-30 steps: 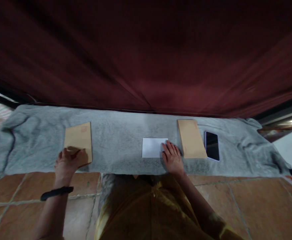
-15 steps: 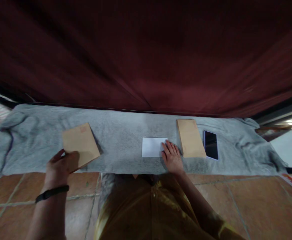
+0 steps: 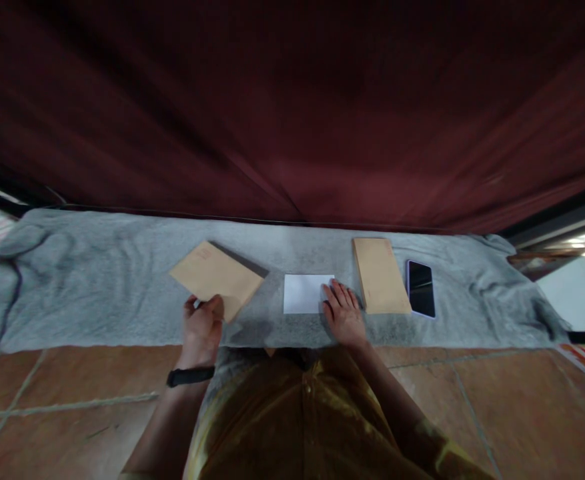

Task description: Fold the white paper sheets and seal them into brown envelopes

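Note:
My left hand (image 3: 203, 325) grips a brown paper envelope (image 3: 217, 279) by its near edge, thumb on top. The envelope is turned at an angle and casts a shadow on the grey cloth (image 3: 122, 280). Palm down, my right hand (image 3: 345, 315) rests with outstretched fingers on the right end of a white paper card (image 3: 302, 294). Just right of that hand lies a stack of brown envelopes (image 3: 382, 277).
A phone (image 3: 421, 289) with a pale purple edge lies right of the stack. Behind the cloth-covered surface hangs a dark red curtain (image 3: 292, 133). A white board-like object (image 3: 579, 293) stands at the far right. Tiled floor (image 3: 87, 380) shows below.
My left hand has moved right, carrying the brown envelope towards the white card and turning it clockwise. My right hand has stayed on the card.

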`<state>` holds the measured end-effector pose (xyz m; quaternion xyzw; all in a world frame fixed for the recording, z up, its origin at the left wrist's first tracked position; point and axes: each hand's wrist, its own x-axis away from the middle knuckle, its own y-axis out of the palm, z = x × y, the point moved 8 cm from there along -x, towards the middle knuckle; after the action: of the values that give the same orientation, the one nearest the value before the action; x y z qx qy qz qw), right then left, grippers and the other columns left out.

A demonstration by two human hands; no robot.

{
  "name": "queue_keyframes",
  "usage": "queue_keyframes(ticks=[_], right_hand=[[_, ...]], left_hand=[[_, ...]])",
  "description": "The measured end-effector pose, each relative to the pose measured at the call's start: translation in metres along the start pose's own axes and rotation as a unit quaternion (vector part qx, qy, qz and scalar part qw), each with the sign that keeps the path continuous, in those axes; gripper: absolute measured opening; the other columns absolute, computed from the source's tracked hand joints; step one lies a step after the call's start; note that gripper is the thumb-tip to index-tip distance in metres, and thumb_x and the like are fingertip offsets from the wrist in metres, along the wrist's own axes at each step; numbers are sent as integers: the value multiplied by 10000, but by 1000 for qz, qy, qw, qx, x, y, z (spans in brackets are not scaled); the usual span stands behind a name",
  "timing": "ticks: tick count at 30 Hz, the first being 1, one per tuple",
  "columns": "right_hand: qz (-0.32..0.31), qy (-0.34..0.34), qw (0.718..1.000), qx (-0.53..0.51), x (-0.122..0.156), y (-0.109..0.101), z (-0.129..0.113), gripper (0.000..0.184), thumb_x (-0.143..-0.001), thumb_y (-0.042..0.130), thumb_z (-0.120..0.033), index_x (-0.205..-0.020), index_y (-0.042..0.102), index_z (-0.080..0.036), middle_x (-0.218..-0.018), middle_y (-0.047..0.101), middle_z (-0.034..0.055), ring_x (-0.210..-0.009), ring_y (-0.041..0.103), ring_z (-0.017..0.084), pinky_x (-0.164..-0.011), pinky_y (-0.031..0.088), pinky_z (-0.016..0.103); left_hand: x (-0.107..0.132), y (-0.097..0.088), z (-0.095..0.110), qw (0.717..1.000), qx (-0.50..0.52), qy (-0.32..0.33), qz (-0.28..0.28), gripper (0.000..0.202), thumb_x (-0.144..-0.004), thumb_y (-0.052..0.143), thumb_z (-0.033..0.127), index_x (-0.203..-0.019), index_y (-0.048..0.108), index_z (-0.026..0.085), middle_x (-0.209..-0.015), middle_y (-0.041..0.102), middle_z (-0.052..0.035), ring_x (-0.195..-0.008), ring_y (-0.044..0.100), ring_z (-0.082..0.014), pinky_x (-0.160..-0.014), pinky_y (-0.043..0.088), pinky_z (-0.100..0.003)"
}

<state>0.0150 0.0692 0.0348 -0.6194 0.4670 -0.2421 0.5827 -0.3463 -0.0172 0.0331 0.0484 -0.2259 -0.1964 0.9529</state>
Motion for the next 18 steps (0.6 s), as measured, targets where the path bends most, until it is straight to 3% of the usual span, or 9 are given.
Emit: queue_keyframes(ticks=[4,10,13,18], right_hand=[[2,2,1000,-1,0,0,0,479,-1041,416,-318,-1500,474,-195,-1583,426,110,-1453,393,280,-1191,312,498],[4,1,1000,-4,0,0,0,483,-1036,431,-314,-1503,471,-199,-1589,418,107,-1459,385,279,-1192,314,500],[2,0,1000,-4,0,0,0,489,-1032,439,-309,-1509,465,-201,-1585,424,112,-1461,383,280,-1189,318,503],[4,0,1000,-3,0,-2,0,477,-1038,432,-314,-1498,478,-197,-1582,427,116,-1455,392,280,-1189,318,500]], left_hand=[[18,19,-24,1000,7,6,-3,456,-559,659,2,-872,433,246,-767,596,82,-728,633,-102,-648,498,-199],[30,23,-40,999,-7,42,-8,368,-587,666,130,-808,401,256,-761,581,73,-685,619,-109,-525,410,-191],[37,27,-42,996,-36,57,-55,283,-631,660,214,-765,412,247,-742,600,54,-708,653,-130,-596,495,-234],[58,22,-30,972,-135,118,-152,166,-770,627,327,-736,482,253,-740,663,-23,-781,702,-203,-748,602,-393]])
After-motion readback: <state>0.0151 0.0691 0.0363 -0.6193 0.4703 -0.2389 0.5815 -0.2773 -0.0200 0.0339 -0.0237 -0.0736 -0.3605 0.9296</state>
